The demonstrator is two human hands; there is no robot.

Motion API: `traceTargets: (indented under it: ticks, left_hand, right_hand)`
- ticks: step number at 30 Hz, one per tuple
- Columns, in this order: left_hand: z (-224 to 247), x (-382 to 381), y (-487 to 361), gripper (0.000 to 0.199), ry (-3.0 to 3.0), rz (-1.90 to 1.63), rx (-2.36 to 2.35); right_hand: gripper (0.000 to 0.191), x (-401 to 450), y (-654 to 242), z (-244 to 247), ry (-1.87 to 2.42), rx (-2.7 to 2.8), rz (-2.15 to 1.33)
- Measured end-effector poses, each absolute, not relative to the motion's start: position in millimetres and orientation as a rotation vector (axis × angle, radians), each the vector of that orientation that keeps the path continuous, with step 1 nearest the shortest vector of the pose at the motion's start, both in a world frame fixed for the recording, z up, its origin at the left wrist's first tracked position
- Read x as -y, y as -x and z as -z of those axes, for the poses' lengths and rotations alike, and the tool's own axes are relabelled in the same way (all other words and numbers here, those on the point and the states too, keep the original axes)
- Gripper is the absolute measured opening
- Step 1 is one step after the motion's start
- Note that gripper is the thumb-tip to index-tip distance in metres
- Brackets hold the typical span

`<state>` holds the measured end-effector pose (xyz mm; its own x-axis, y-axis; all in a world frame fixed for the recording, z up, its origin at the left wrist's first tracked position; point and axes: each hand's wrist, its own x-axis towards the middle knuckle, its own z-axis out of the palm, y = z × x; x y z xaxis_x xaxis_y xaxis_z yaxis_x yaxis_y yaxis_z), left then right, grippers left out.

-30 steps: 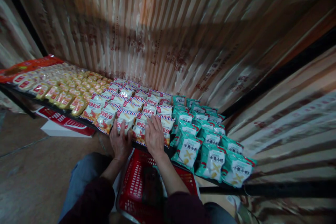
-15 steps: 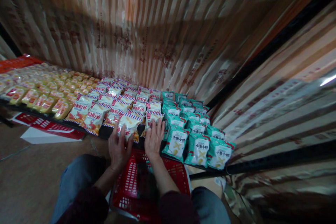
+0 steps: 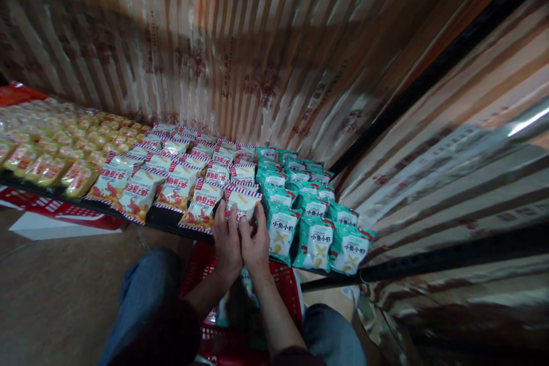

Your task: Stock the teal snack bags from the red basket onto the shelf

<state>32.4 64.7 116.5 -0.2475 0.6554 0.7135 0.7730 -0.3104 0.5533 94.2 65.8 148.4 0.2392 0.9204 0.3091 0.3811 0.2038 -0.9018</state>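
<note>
Both hands are together at the shelf's front edge, on the lower part of a white snack bag (image 3: 242, 203) with a striped top. My left hand (image 3: 227, 240) covers the bag's lower left, and my right hand (image 3: 256, 240) has its fingers around the lower right. To the left, more white striped bags (image 3: 206, 204) with red print stand in rows. Teal snack bags (image 3: 281, 231) stand in rows just right of my right hand. Below my wrists is a red basket (image 3: 289, 280) with teal bags inside, partly hidden by my forearms.
Yellow packaged items (image 3: 79, 177) fill the left of the black shelf (image 3: 165, 218). An orange-red package (image 3: 19, 93) lies at the far left. Another red basket (image 3: 92, 217) sits under the shelf. Striped sheeting (image 3: 257, 40) hangs behind; a dark metal bar (image 3: 403, 94) slants at right.
My left hand has moved right, from the neighbouring white bag to the one at my right hand. Both hands are now close together. The view has shifted slightly.
</note>
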Motion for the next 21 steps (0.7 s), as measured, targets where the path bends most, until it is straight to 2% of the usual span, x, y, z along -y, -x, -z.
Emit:
traceTargets:
  ticks: [7,16,21]
  left_hand:
    - [-108,-57,-20,0.065,2.141,1.533,1.615]
    - [-106,-53,5,0.060,2.257,1.589,1.497]
    - [-104,-53,4,0.057,2.287,1.634,1.540]
  right_hand:
    - [0.070,-70,-97,-143,1.419,1.384,-0.589]
    - [0.075,-70,-88,-123,1.470,1.330,-0.603]
    - [0.069,-72,-87,-121,1.444,1.302,-0.560]
